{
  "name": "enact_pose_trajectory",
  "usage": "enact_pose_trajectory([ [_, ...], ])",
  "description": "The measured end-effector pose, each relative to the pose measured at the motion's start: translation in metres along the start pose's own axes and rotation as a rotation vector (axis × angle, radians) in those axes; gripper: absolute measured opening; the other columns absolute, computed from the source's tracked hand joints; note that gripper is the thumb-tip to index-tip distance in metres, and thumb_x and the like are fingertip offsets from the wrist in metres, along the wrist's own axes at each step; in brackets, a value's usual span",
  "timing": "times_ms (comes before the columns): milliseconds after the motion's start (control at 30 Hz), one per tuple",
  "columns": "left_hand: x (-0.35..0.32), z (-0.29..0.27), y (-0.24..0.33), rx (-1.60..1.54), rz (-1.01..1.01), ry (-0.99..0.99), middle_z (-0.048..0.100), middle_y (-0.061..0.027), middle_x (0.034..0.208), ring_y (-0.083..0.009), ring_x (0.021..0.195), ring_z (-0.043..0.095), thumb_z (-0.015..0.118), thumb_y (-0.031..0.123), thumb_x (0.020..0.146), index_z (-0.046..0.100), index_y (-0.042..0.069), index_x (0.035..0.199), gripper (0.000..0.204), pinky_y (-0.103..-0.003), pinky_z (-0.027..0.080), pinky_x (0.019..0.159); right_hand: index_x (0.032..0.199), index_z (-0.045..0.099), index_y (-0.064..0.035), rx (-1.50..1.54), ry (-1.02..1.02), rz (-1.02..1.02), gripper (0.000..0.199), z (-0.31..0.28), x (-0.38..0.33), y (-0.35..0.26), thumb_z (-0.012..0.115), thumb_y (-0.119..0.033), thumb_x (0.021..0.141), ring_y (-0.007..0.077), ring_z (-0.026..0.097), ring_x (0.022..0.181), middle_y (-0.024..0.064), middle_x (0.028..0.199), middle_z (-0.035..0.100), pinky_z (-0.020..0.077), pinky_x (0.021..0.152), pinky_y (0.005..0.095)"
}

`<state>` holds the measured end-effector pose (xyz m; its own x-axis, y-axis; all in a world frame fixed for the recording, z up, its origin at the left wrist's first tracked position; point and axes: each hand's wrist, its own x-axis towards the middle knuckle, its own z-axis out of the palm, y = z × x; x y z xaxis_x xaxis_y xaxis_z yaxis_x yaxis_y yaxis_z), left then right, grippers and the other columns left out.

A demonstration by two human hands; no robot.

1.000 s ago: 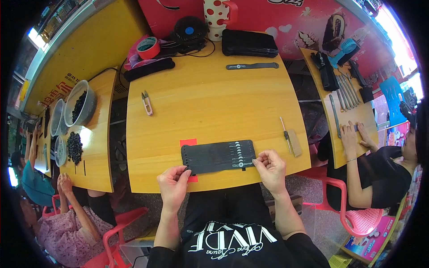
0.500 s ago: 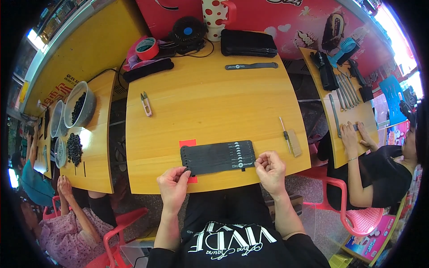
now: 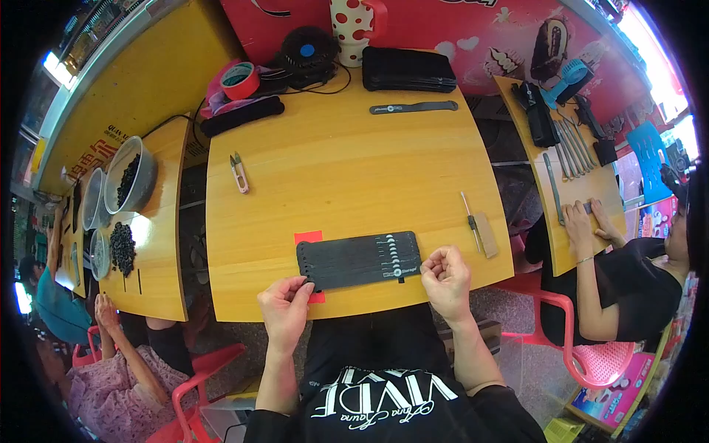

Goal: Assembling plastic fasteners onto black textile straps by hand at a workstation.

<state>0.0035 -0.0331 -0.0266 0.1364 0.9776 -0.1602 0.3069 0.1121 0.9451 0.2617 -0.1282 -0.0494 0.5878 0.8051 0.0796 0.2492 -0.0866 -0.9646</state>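
Note:
A fanned stack of flat black straps [image 3: 343,258] lies near the table's front edge, white print lined up toward its right end. At the stack's near left corner, my left hand [image 3: 284,306] is closed, thumb and finger pinching the end of the nearest strap. My right hand [image 3: 447,284] is curled in a pinch at that strap's other end; its fingertips partly hide what they grip. Beneath the stack's left end shows red tape [image 3: 309,237]. A small dark tab [image 3: 401,280] sticks out below the near edge.
Thread snips [image 3: 239,174] lie left; a screwdriver-like tool [image 3: 470,221] and brown block [image 3: 486,235] lie right. Behind are a single strap [image 3: 413,108], a black stack [image 3: 408,70], a fan [image 3: 309,55] and red tape roll [image 3: 240,81]. Co-workers sit at both side tables.
Both hands stay almost still at the two ends of the strap. The view has shifted very slightly.

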Motion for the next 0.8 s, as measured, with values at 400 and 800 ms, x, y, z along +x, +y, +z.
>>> enact_pose_trajectory([
  [400,0.002,0.000,-0.004,-0.015,-0.027,0.018,0.069,-0.0069,0.073,-0.0071,0.062,0.061,0.071,-0.004,0.083,0.070,-0.008,0.092,0.010,-0.022,0.049,0.055,0.087,0.051,-0.0044,-0.054,0.038,0.014,0.024,0.004,0.002,-0.008,0.062,0.013,0.076,0.0040,0.052,0.057,0.0003,0.070,0.054,0.0424,0.051,0.0200],
  [800,0.001,0.002,-0.002,-0.052,-0.044,0.034,0.065,-0.0030,0.072,-0.0047,0.062,0.056,0.074,-0.003,0.080,0.067,-0.006,0.088,0.011,-0.021,0.046,0.055,0.087,0.051,-0.0032,-0.066,0.020,0.005,0.023,0.001,0.001,-0.004,0.060,0.015,0.076,0.0031,0.050,0.062,-0.0003,0.076,0.053,0.0401,0.054,0.0177],
])
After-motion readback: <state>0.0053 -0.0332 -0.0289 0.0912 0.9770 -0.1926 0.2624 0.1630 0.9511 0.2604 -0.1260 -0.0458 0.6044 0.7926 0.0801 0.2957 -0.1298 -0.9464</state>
